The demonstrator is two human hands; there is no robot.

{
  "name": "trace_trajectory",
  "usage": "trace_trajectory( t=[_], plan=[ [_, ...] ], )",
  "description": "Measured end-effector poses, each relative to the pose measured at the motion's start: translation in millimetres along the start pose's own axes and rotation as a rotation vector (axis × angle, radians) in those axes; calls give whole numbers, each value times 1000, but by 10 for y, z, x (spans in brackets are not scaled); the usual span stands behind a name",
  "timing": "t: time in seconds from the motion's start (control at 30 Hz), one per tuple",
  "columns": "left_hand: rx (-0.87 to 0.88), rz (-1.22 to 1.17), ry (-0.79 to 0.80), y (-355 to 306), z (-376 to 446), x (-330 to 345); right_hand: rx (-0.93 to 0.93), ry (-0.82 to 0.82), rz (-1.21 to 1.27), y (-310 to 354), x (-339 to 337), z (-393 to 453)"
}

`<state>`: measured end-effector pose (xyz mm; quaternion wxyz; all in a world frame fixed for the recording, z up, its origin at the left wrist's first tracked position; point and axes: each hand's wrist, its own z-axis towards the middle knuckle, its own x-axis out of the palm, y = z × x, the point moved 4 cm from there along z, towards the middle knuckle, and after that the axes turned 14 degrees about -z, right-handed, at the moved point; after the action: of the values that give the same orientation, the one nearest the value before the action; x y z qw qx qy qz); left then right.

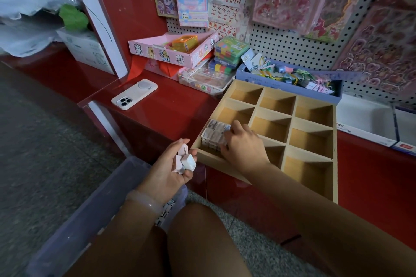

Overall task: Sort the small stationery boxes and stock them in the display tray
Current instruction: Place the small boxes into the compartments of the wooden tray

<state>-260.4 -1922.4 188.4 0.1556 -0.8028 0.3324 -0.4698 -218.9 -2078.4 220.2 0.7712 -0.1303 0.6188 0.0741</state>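
Observation:
A wooden display tray (290,117) with several square compartments rests tilted on the red counter. Its near-left compartment holds rows of small white stationery boxes (212,134). My right hand (244,146) reaches into that compartment, fingertips down among the boxes; whether it pinches one is hidden. My left hand (168,167), palm up just left of the tray, holds a few small white boxes (185,161) in curled fingers. Most other compartments look empty.
A clear plastic bin (94,213) with more small boxes stands on the floor below my left arm. A white phone (134,94) lies on the counter. Behind the tray sit a pink box (173,51), stacked colourful packs (229,54) and a blue box (290,78).

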Motion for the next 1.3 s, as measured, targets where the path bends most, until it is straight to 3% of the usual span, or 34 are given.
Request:
trace_trajectory(
  t=[0.17, 0.23, 0.33, 0.4, 0.67, 1.1, 1.2, 1.3],
  plan=[
    [-28, -65, -7, -2, -9, 15, -24, 28, 98, 21, -58, -18],
    [-3, -82, -15, -13, 3, 19, -53, 0, 301, 82, -113, -47],
    [51, -119, -11, -18, 16, 29, -249, 10, 566, 265, -161, -106],
    [75, -139, -15, -5, 8, 31, -362, 17, 593, 380, -165, -164],
    [-3, -181, -19, 39, -94, 39, -474, 20, 534, 374, -179, -223],
    [-39, -138, 74, 228, -95, 333, -405, -172, 411, 30, -276, -291],
    [-23, -84, 82, 250, -99, 397, -290, -139, 489, -235, -310, -274],
    [-16, 2, 70, 254, -84, 359, -107, -14, 381, -579, -229, -253]
  ],
)
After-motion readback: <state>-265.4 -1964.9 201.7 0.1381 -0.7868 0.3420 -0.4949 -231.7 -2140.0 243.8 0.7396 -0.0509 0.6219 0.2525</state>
